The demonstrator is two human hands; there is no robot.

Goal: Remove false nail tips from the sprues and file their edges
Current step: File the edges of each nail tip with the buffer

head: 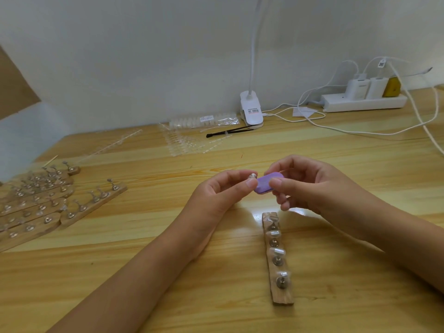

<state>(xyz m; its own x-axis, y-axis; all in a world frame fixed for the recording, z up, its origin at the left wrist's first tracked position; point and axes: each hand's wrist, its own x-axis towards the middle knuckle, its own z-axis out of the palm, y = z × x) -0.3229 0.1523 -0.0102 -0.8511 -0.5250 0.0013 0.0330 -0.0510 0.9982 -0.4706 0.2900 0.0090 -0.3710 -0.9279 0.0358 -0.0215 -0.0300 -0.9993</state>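
The purple file [265, 185] lies roughly left to right above the wooden table [168, 260], its left end against a nail tip [252, 176] too small to tell its heading. The left hand [223, 193] pinches the tip with curled fingers; the right hand [312, 186] pinches the file. A wooden strip [283, 296] lies below; a white wall stands behind

The table [336, 164] is pale wood, varnished and glossy, with glare on it. The file [265, 185] looks matt purple. The strip [283, 298] is duller wood set with shiny metal studs [281, 282]. The tips [276, 251] and sprues [182, 145] are clear, glossy plastic.
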